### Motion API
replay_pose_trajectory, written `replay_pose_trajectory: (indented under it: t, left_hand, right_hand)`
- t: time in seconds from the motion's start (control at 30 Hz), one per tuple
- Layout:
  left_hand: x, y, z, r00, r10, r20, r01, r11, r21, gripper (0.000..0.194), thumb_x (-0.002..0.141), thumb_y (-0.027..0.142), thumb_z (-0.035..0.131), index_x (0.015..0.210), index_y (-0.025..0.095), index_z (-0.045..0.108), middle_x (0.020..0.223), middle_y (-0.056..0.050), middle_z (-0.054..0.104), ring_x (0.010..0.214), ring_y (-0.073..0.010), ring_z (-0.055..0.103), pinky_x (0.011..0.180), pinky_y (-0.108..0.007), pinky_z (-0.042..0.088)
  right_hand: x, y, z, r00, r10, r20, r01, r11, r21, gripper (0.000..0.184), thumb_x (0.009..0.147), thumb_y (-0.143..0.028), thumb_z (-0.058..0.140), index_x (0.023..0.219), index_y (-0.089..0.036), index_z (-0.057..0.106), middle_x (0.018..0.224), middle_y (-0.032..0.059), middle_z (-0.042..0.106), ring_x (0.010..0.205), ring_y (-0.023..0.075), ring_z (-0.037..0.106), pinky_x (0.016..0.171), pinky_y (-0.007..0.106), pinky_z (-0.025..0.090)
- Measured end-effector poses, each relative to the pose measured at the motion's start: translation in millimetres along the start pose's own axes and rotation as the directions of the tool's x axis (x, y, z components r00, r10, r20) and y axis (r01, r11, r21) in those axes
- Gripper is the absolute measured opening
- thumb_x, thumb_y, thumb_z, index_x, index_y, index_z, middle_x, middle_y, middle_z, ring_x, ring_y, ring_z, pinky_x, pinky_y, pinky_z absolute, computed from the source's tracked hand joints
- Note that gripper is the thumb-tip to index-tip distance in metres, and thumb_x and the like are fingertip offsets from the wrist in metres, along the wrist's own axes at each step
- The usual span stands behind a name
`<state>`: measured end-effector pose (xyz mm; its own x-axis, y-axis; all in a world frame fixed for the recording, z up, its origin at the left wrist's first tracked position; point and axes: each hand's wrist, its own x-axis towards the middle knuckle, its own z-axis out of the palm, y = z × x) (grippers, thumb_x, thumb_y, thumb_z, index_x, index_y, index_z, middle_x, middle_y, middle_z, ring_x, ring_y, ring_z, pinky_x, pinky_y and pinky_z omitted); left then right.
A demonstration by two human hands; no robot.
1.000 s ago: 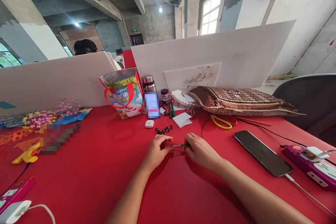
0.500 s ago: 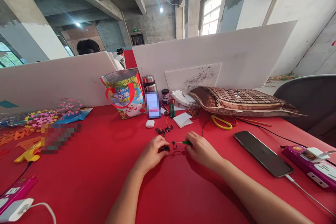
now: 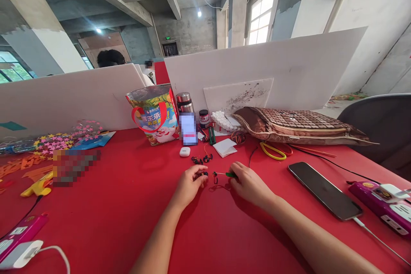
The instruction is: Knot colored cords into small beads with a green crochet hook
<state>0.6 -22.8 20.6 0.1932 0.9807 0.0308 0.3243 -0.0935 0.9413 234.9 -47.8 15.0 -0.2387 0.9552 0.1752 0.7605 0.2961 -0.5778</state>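
over the glossy red tabletop (image 3: 128, 214), our left hand (image 3: 190, 181) is partly closed, thumb and fingers drawn together about a small dark rounded piece (image 3: 205, 174); we cannot tell how firmly it is pinched. our right hand (image 3: 248, 180) is curled round a slim metal-shafted tool with a green handle (image 3: 230, 175), which points towards the left hand. at its tip sits a small dark-and-red tuft of yarn (image 3: 215, 174), just beside the left fingertips but apart from them. a thin dark thread (image 3: 220, 187) curves below. we judge the step in hand to be working yarn with the tool; the next move seems to call for a level shaft and a light touch, lest the tuft slip off. beyond lie two small black-and-orange yarn pieces (image 3: 197, 160) and a round multicoloured yarn ball (image 3: 238, 137).
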Motion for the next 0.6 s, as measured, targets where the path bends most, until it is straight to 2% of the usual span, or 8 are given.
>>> replay_pose_trajectory:
  t: [0.1,0.2,0.27,0.33,0.37,0.43,0.47,0.6]
  left_hand:
    - [7,-2,-3.5,0.997,-0.009,-0.076,0.004,0.998,-0.067,0.052,0.085,0.046,0.069,0.127,0.016,0.076,0.084,-0.005,0.073,0.064,-0.017,0.066,0.059,-0.029,0.051]
    - [19,0,-9.3,0.994,-0.015,-0.109,0.006,0.996,-0.088,0.054,0.092,0.045,0.065,0.135,0.013,0.072,0.082,-0.006,0.074,0.07,-0.0169,0.07,0.072,-0.032,0.058]
    - [31,1,-9.7,0.996,-0.021,-0.083,0.015,0.998,-0.066,0.05,0.096,0.042,0.066,0.137,0.013,0.07,0.084,-0.006,0.075,0.072,-0.0175,0.072,0.075,-0.033,0.06]
    - [44,0,-6.2,0.999,-0.027,-0.033,0.026,1.0,-0.006,0.043,0.099,0.039,0.067,0.133,0.013,0.072,0.088,-0.008,0.075,0.075,-0.0191,0.073,0.076,-0.036,0.062]
    - [50,-1,-3.5,1.0,-0.029,-0.007,0.029,0.999,0.038,0.04,0.1,0.039,0.069,0.13,0.012,0.072,0.097,-0.011,0.076,0.081,-0.0208,0.074,0.078,-0.038,0.063]
    - [59,-6,1.9,0.999,-0.024,0.023,0.02,0.991,0.136,0.039,0.103,0.039,0.07,0.134,0.017,0.067,0.131,-0.012,0.071,0.109,-0.0251,0.072,0.092,-0.046,0.064]
    - [62,-8,4.0,1.0,-0.008,0.027,0.003,0.983,0.185,0.041,0.103,0.039,0.07,0.138,0.018,0.066,0.139,-0.013,0.068,0.117,-0.0274,0.07,0.097,-0.049,0.063]
    - [62,-18,5.2,0.997,0.074,-0.005,-0.067,0.933,0.353,0.04,0.104,0.04,0.068,0.139,0.02,0.065,0.142,-0.013,0.067,0.118,-0.0269,0.07,0.099,-0.049,0.062]
  right_hand:
    - [0,0,-1,1.0,0.005,0.0,-0.005,1.0,0.003,0.022,0.085,-0.004,0.05,0.082,-0.024,0.04,0.087,0.0033,0.055,0.079,0.0193,0.05,0.073,0.029,0.033]
    - [1,0,-1,1.0,0.01,0.0,-0.01,1.0,0.006,0.024,0.084,-0.003,0.05,0.082,-0.024,0.039,0.088,0.0032,0.055,0.078,0.0193,0.05,0.072,0.03,0.032]
    - [1,-1,-1,1.0,0.012,0.003,-0.012,1.0,0.009,0.024,0.083,-0.002,0.05,0.082,-0.024,0.039,0.087,0.003,0.054,0.078,0.0195,0.05,0.072,0.029,0.032]
    - [2,0,-1,1.0,0.014,0.006,-0.014,1.0,0.014,0.024,0.084,-0.003,0.05,0.082,-0.024,0.039,0.086,0.0027,0.053,0.078,0.0197,0.051,0.072,0.029,0.032]
    - [2,0,-1,1.0,0.016,0.007,-0.016,1.0,0.016,0.024,0.084,-0.003,0.05,0.081,-0.024,0.039,0.086,0.0026,0.053,0.078,0.0196,0.05,0.072,0.029,0.032]
    - [3,1,-1,1.0,0.021,0.005,-0.021,1.0,0.02,0.024,0.084,-0.003,0.05,0.081,-0.024,0.039,0.086,0.0026,0.053,0.078,0.0193,0.05,0.072,0.029,0.031]
    - [3,1,-2,1.0,0.024,0.003,-0.024,0.999,0.021,0.024,0.083,-0.003,0.049,0.081,-0.024,0.038,0.086,0.0027,0.054,0.078,0.0192,0.049,0.072,0.03,0.031]
    - [3,2,-4,0.999,0.036,0.0,-0.036,0.999,0.024,0.027,0.084,-0.002,0.049,0.081,-0.025,0.035,0.087,0.0031,0.054,0.079,0.0196,0.049,0.073,0.03,0.031]
